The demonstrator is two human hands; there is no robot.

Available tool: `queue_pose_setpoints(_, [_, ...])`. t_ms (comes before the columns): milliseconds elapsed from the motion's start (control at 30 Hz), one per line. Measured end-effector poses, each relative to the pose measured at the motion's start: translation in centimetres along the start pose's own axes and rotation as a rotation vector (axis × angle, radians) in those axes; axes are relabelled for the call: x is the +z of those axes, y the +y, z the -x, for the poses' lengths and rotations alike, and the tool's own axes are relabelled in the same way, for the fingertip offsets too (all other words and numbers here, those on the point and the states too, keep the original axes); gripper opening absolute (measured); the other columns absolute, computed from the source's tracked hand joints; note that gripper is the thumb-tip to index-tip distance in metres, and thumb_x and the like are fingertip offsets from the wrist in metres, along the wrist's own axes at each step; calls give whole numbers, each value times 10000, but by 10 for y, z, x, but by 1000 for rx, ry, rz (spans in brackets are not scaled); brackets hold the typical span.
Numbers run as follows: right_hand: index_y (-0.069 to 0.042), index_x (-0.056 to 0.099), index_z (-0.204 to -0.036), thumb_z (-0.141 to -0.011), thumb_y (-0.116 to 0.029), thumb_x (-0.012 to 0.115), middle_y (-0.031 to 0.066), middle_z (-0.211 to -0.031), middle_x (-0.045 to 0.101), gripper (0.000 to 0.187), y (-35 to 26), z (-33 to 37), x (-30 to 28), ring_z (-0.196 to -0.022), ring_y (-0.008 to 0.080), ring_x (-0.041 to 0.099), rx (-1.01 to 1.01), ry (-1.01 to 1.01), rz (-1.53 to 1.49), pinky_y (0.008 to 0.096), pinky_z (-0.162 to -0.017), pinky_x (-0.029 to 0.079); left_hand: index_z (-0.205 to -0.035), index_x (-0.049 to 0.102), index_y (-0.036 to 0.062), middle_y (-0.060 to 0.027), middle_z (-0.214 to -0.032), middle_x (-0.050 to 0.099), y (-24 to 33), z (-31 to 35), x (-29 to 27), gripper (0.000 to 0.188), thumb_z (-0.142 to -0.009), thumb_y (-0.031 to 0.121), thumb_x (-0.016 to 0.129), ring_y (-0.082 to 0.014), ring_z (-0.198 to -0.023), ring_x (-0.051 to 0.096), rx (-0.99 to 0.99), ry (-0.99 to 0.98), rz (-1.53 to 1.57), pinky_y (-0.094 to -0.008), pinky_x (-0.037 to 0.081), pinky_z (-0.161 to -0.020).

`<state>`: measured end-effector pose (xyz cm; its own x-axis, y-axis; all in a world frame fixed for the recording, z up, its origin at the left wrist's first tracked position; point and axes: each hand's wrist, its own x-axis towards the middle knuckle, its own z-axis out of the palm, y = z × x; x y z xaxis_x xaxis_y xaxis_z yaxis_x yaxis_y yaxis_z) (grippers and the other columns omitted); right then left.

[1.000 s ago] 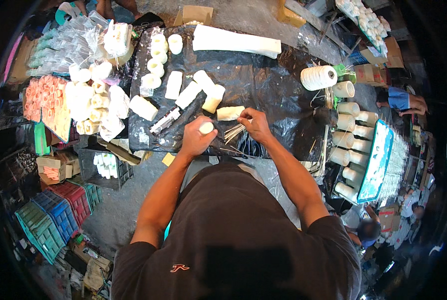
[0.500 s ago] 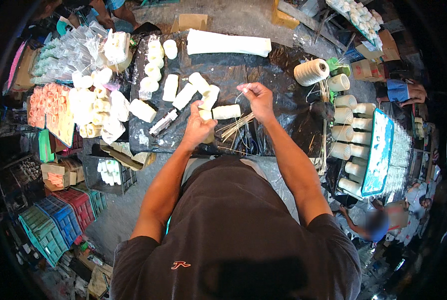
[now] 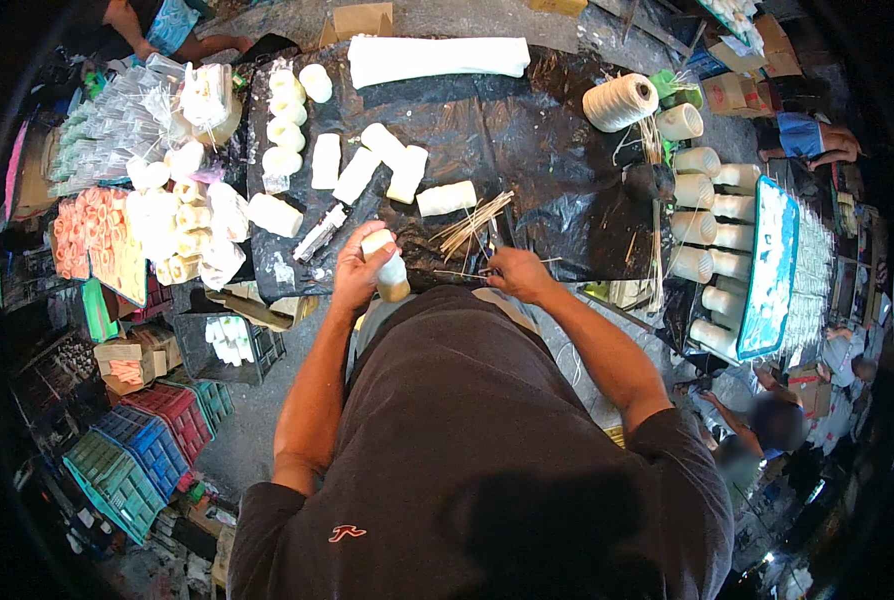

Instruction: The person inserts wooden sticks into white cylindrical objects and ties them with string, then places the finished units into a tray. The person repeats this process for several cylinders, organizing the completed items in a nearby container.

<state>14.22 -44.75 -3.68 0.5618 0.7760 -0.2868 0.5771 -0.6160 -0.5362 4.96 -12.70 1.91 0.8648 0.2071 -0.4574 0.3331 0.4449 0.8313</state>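
My left hand (image 3: pixel 355 268) is wrapped round a pale cream pillar candle (image 3: pixel 392 277), held tilted over the table's front edge. To its right, my right hand (image 3: pixel 519 274) is low at the same edge with its fingers closed. Whatever is between those fingers is too small to make out. Just beyond it lies a bundle of thin, straw-coloured wick sticks (image 3: pixel 475 226), beside a narrow dark tool (image 3: pixel 493 236). Loose cream candles, among them one candle (image 3: pixel 447 198) near the bundle, lie farther off. A silvery, block-like piece (image 3: pixel 320 232) rests left of my left hand.
Black plastic sheeting (image 3: pixel 557 170) covers the table. A white roll (image 3: pixel 437 60) lies at the back, with a spool of cord (image 3: pixel 619 102) at the right. Cream cylinders (image 3: pixel 695 228) line the right side near a blue-rimmed tray (image 3: pixel 770 270). Orange pieces (image 3: pixel 92 232) and stacked crates (image 3: pixel 142 440) are at left.
My right hand has come down from above the wick bundle to the table's front edge. My left hand has moved left and nearer me, and the candle in it now shows clearly.
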Motion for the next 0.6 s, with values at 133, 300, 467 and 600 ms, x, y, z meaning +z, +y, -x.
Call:
queue_pose_setpoints(133, [-98, 700, -951, -843, -249, 740, 107, -844, 608, 190, 3, -9, 49, -904, 315, 667, -42, 66, 42, 460, -753, 545, -1304, 570, -1, -49, -1034, 680, -4, 3, 8, 521, -843, 52, 807, -121, -886, 656, 6, -38, -107, -285, 547, -771])
queue_pose_setpoints(300, [-90, 660, -906, -833, -207, 711, 114, -912, 635, 147, -2, -25, 49, -888, 327, 667, 64, 21, 130, 462, -751, 548, -1130, 678, 4, -16, -937, 688, 1, 3, 13, 413, -769, 90, 860, -104, -802, 641, -17, -84, -222, -276, 537, -723])
queue_pose_setpoints(467, [-49, 658, -908, -885, -175, 623, 141, -937, 660, 133, -22, -20, -13, -922, 365, 683, 289, 115, 169, 483, -781, 551, -1076, 706, 21, -19, -903, 693, 37, 14, 32, 402, -753, 164, 899, -98, -783, 621, 274, -93, -556, -275, 522, -722])
queue_pose_setpoints(600, [-39, 658, -1065, -835, -71, 646, 165, -939, 666, 232, -69, -12, -112, -914, 400, 670, -13, 205, -111, 479, -777, 544, -909, 743, 31, -84, -818, 724, 67, 25, 45, 292, -730, 189, 912, -196, -743, 692, 580, -88, -798, -321, 556, -697])
